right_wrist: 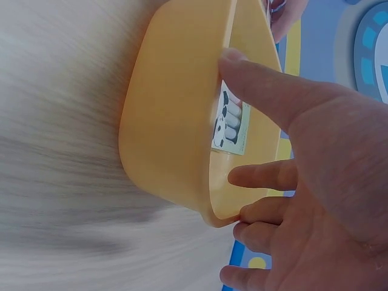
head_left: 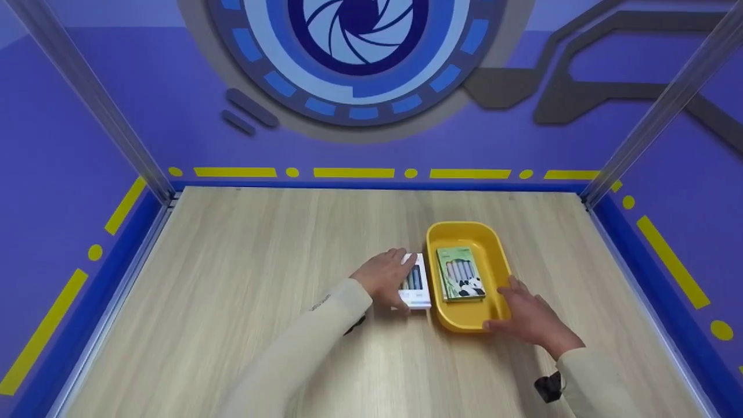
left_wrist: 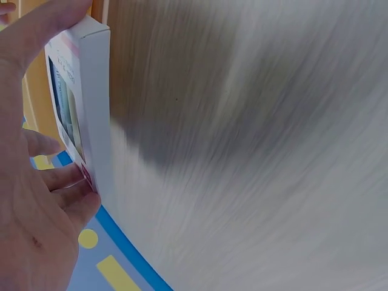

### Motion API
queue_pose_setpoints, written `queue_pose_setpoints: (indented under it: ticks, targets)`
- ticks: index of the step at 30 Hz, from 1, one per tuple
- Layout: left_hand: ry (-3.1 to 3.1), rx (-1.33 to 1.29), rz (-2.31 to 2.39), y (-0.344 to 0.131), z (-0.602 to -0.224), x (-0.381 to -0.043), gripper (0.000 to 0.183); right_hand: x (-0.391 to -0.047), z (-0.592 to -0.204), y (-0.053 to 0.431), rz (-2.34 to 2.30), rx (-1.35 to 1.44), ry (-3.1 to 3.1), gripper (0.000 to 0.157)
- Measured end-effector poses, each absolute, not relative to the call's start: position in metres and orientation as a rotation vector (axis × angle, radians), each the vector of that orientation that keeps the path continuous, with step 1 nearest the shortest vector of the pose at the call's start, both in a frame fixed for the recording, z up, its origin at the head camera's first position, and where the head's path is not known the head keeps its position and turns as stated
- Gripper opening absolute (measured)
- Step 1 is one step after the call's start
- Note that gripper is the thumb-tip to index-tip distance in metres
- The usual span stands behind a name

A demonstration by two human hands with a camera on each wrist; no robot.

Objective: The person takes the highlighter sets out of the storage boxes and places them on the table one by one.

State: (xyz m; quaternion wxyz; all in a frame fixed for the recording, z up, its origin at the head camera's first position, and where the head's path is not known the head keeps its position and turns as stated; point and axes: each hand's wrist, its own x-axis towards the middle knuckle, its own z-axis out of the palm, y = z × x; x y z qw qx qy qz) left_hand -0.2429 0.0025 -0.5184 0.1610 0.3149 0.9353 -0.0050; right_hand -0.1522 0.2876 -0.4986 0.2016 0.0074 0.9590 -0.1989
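My left hand (head_left: 383, 278) holds a white crayon box (head_left: 419, 297) by its two ends, thumb at the near end and fingers at the far one. Coloured sticks show through the box's window. Just right of it stands a yellow plastic tub (head_left: 458, 322), close against the box in the head view. Inside the tub lies a green crayon box (head_left: 463, 264) with pandas printed on its front. My right hand (head_left: 531, 313) rests on the tub's right rim with loosely extended fingers; its thumb (right_wrist: 260, 79) touches the rim in the right wrist view.
The tub stands on a pale wood-grain table (head_left: 261, 249). Blue-purple panels (head_left: 145, 104) with yellow dashes enclose the back and both sides, joined by metal corner posts (head_left: 104, 110). A dark strap piece (head_left: 548, 387) shows at the right cuff.
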Motion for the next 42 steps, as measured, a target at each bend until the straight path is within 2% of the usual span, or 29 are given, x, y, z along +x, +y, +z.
queue_pose_setpoints:
  ticks: [9, 30, 42]
  targets:
    - [2.668, 0.937, -0.006, 0.001, -0.521, -0.243, 0.117, -0.153, -0.500, 0.289, -0.559, -0.053, 2.711, 0.096]
    - [2.648, 0.893, -0.004, 0.002, -0.535, -0.246, 0.124, -0.151, -0.498, 0.288, -0.563, -0.001, 2.694, 0.097]
    - [2.672, 0.893, -0.024, 0.003, -0.536, -0.246, 0.121, -0.152, -0.501, 0.291, -0.581, -0.047, 2.715, 0.095]
